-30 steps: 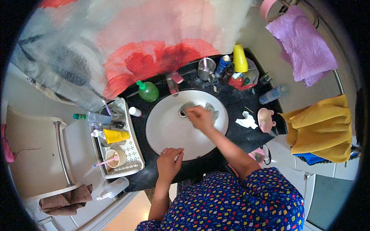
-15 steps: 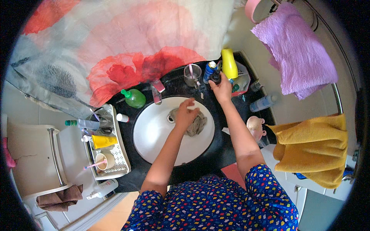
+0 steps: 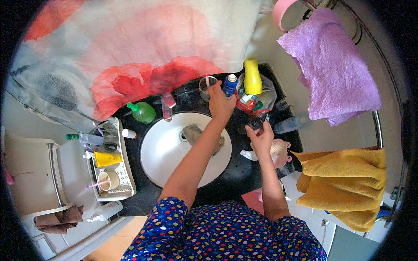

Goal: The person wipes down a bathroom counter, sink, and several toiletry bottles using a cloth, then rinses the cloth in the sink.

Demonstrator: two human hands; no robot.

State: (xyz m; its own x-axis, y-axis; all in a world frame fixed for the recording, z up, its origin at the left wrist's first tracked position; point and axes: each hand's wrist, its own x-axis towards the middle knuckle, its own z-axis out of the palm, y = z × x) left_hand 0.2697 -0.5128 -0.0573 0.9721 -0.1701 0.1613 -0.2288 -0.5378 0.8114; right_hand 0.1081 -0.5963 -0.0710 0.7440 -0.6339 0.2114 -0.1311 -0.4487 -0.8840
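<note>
My left hand (image 3: 221,104) reaches past the sink to the back of the counter. Its fingers close around the lower part of a blue spray can (image 3: 230,86) with a white top. Just left of the can, partly behind my fingers, stands a clear glass mug (image 3: 205,91) with a pink-handled item in it. Lower right, my right hand (image 3: 262,138) grips a small dark bottle (image 3: 254,123) over the counter. A wet grey-brown cloth (image 3: 193,132) lies in the white oval sink (image 3: 163,156), partly hidden by my left forearm.
A yellow bottle (image 3: 252,78) stands in a basket of toiletries (image 3: 271,102). A bluish bottle (image 3: 289,125) and a pink item (image 3: 281,152) are at the right. Left of the sink are a green pump bottle (image 3: 143,113) and a white tray (image 3: 126,182). Towels (image 3: 344,187) hang at the right.
My left hand has moved from above the sink up to the blue spray can. My right hand has drawn the dark bottle toward me, away from the can. The view has shifted slightly.
</note>
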